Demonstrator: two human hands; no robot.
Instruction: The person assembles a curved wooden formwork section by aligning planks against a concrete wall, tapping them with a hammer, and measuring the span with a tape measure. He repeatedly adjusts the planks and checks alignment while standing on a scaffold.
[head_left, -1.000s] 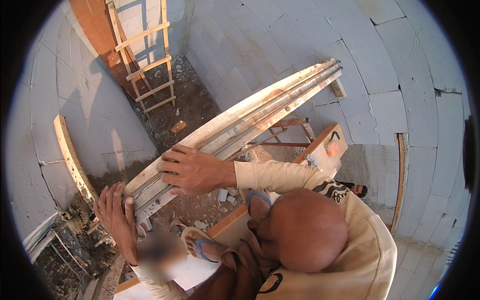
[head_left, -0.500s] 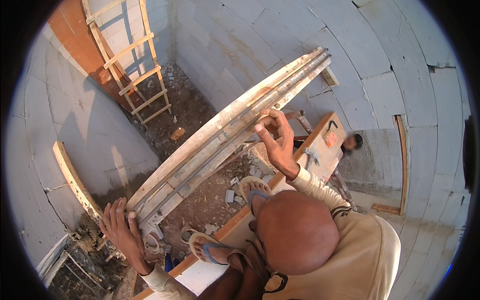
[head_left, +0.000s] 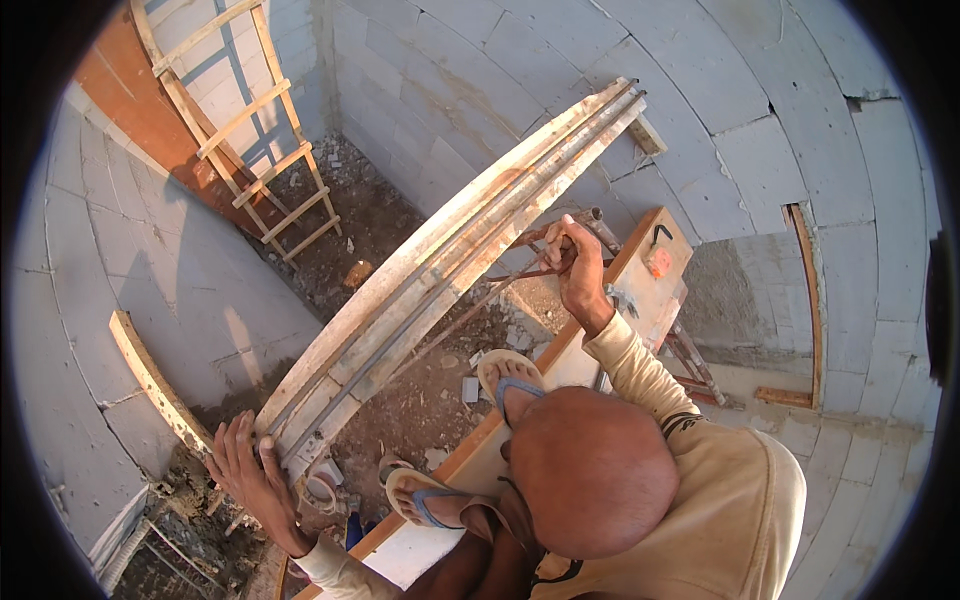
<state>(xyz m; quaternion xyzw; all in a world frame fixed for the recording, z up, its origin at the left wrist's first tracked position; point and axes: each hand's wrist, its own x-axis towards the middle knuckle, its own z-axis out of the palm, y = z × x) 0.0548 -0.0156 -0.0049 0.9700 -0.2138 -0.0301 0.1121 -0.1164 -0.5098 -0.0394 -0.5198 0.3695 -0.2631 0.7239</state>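
A long wooden formwork trough [head_left: 335,338] slants from lower left to upper right, with steel bars [head_left: 425,302] lying lengthwise in it. My left hand [head_left: 250,478] rests at the near end of the trough, its fingers stretched out and spread over the board ends. Beside the trough's right edge, about midway along, is my right hand [head_left: 582,272]. Its fingers are curled in with the thumb raised; whatever they hold, if anything, is hidden. Just beyond that hand is the end of a rusty pipe [head_left: 594,216].
I squat in sandals on a plank platform [head_left: 640,275]. On its far end lie a black hooked tool [head_left: 660,234], an orange item [head_left: 658,262] and a grey thing [head_left: 622,302]. A wooden ladder [head_left: 268,180] leans far left. Pale block walls surround a rubble-strewn floor [head_left: 440,375].
My right hand has drawn off the trough's edge toward the right, and its fingers have curled in. My left hand stays at the near end. A person behind the platform is out of view.
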